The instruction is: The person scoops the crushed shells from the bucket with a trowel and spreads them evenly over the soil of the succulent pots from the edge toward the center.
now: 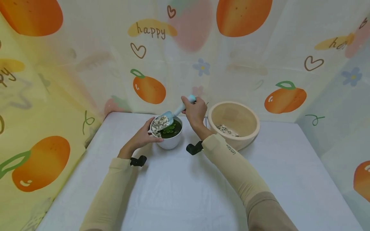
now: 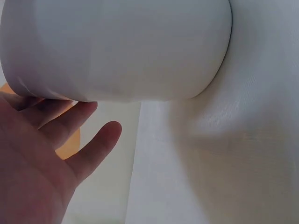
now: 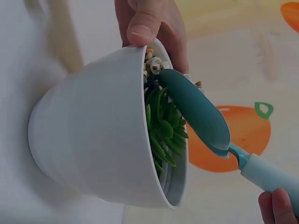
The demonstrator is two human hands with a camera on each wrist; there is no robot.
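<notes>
A white flowerpot (image 1: 169, 143) stands on the table with a green succulent (image 3: 163, 130) growing inside. My left hand (image 1: 141, 136) holds the pot by its left side, thumb in front and fingers round the back near the rim. In my right hand (image 1: 196, 113) is a light blue trowel (image 1: 180, 109), gripped by its handle. The blade tilts down to the left over the pot's mouth, loaded with pale pebbles (image 1: 161, 122). Some pebbles (image 3: 155, 65) lie inside the pot by the rim, under the blade's tip. Seen from the left wrist, the pot's smooth wall (image 2: 117, 46) covers much of the view.
Just right of my right hand stands a wide beige planter (image 1: 234, 112) with loose pebbles (image 1: 226, 130) on its bottom. A white cloth covers the table (image 1: 173, 195). Behind it and to the sides hangs a fruit-patterned curtain (image 1: 231, 61).
</notes>
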